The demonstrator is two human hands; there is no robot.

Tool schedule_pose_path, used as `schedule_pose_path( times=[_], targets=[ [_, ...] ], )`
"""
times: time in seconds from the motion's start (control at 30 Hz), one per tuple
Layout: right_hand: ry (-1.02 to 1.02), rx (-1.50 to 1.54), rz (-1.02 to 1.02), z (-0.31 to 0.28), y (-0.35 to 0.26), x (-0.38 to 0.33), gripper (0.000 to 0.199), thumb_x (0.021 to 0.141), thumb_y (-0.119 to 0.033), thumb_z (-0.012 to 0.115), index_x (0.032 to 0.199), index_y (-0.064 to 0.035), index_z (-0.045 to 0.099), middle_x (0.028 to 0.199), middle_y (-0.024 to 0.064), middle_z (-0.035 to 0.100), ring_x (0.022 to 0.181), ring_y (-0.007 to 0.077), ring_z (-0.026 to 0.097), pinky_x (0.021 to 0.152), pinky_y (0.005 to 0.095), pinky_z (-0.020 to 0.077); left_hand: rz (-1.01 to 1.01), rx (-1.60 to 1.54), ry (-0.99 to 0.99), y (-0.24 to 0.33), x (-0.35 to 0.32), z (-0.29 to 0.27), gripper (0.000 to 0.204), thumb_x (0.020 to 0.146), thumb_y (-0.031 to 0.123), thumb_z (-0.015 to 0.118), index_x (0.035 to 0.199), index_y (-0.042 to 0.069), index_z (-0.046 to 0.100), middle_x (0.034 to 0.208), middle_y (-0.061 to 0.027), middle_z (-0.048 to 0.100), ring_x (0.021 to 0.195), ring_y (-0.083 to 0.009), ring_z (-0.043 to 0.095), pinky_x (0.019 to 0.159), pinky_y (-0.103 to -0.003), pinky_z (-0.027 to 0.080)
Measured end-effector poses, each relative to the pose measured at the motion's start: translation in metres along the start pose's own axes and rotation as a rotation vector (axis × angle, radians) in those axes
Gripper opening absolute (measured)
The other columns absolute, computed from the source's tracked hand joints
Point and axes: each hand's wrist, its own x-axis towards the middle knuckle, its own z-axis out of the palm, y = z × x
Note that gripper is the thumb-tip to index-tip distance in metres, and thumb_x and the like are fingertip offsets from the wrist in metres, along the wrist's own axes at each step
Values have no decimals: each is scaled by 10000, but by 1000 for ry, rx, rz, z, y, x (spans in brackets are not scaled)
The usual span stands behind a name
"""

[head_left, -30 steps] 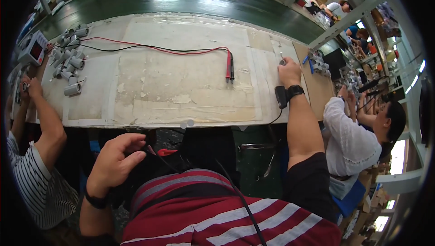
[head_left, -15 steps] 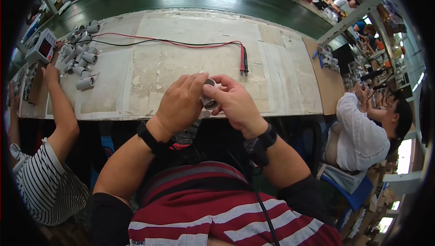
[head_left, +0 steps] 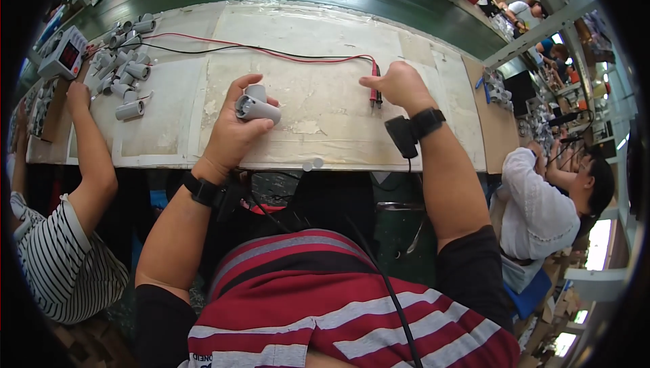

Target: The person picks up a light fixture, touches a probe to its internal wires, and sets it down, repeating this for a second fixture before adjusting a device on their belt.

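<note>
My left hand (head_left: 230,127) is closed round a grey cylindrical housing (head_left: 263,112), held above the near part of the worktable. Its open end faces left and shows some small dark detail inside. A second rounded grey piece rises behind it, and I cannot tell whether the two are joined. My right hand (head_left: 404,87) is over the upper ends of a red test probe (head_left: 373,94) and a black test probe (head_left: 379,97). The thumb stretches left across the probes, apart from the fingers, which are mostly hidden. Both probes lie side by side with their tips toward me.
Red and black leads run left to a white meter (head_left: 63,53) with a dark display. Several grey housings (head_left: 128,87) are heaped beside it. Two small pale discs (head_left: 313,164) sit at the table's front edge. Co-workers sit left and right; blue-handled pliers (head_left: 483,86) lie at right.
My hands have parted. The left has moved left with the grey housing, while the right has let go of it and reached right and away to the probes. The view has shifted slightly.
</note>
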Motion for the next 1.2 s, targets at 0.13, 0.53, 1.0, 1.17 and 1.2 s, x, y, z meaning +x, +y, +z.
schedule_pose_path(
  times=[0.13, 0.53, 1.0, 1.17, 1.2],
  targets=[
    [-149, -34, 71, 4, -5, 7, 412, 794, -309, 879, 724, 61, 713, 623, 123, 662, 522, 215, 631, 511, 366, 497, -66, -288, 59, 0, -3, -7, 732, 834, -22, 659, 1508, 104, 403, 1184, -136, 666, 1067, -208, 647, 931, -345, 548],
    [-206, 690, 49, 6, -1, -8, 242, 827, -160, 844, 808, 28, 692, 678, 88, 673, 523, 149, 604, 473, 296, 476, -25, -327, 20, -1, -8, -11, 730, 821, -22, 638, 1504, 84, 401, 1163, -139, 666, 1099, -215, 645, 973, -353, 524],
    [98, 559, -385, 62, -40, -44, 184, 940, -197, 760, 887, -29, 705, 720, 40, 698, 634, 123, 657, 601, 293, 519, -54, -222, 38, -1, -6, -10, 730, 848, 85, 737, 1508, 71, 426, 1221, -150, 669, 1118, -210, 646, 937, -313, 517],
    [98, 409, -463, 59, -47, -33, 213, 942, -219, 755, 877, -20, 721, 679, 44, 680, 622, 139, 644, 621, 316, 512, -48, -117, 45, -4, -5, -3, 686, 895, 30, 715, 1524, 66, 445, 1242, -124, 652, 1144, -191, 646, 995, -329, 525],
    [88, 404, -474, 60, -47, -29, 218, 942, -225, 758, 883, -18, 723, 674, 46, 676, 620, 144, 644, 619, 319, 510, -54, -115, 45, -4, -5, 0, 686, 895, 30, 715, 1524, 66, 445, 1242, -124, 652, 1144, -191, 646, 995, -329, 525]
  ],
)
